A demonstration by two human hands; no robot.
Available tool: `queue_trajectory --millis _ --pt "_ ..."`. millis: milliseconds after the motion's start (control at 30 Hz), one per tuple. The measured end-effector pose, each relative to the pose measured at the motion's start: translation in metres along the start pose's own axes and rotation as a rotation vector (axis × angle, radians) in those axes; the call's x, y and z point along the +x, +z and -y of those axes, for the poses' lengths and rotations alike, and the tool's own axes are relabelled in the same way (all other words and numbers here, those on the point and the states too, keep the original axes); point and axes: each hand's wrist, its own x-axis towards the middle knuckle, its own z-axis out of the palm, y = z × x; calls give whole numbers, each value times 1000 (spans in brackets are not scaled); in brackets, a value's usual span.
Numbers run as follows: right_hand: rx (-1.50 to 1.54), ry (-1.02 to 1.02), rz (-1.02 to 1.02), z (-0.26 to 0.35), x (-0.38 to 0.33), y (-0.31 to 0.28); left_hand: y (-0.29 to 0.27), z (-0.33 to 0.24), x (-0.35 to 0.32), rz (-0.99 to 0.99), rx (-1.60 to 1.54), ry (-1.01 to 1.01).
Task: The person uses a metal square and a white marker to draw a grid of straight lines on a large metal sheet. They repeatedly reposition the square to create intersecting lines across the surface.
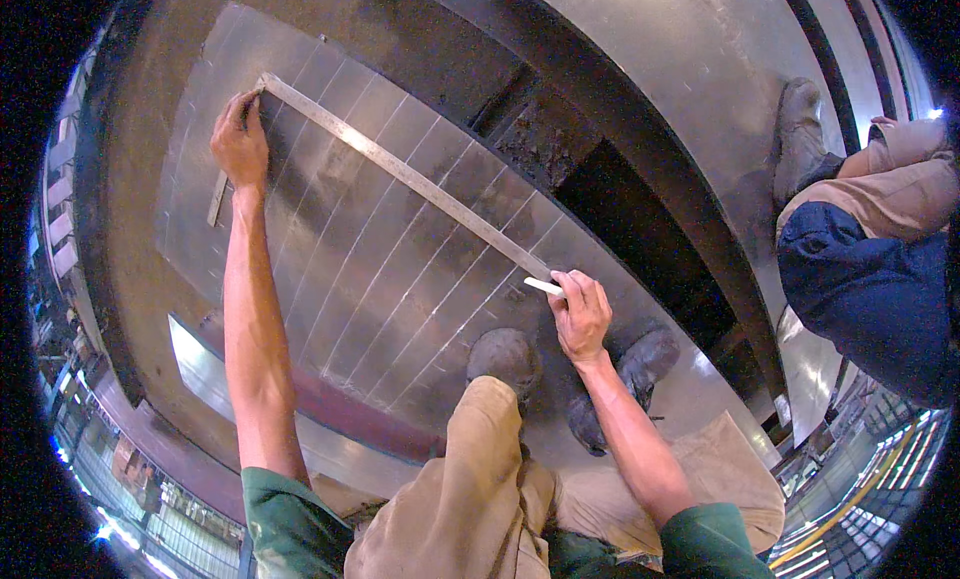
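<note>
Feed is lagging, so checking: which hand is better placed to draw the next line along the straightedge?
Right, probably. The right hand holds the white chalk at the near end of the straightedge; the left hand presses its far end on the metal sheet.

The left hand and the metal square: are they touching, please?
Touching. In the head view the left hand presses on the corner of the metal square, fingers lying over it on the steel sheet, with no gap visible.

Green short sleeves [290, 509], forearms bare. Tan trousers [470, 479]. Worn grey work boots [505, 357], dusty toes. No gloves on either hand.
</note>
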Motion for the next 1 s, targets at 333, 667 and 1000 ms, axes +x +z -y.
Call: queue_trajectory --millis 333,667,1000 --pt "10 24 -41 0 -4 7 2 0 -3 -2 -29 -6" --pt "39 15 -43 1 -3 4 4 -3 -3 -5 -27 36" --pt "19 9 -39 6 0 0 5 -1 -3 -22 -16 53"
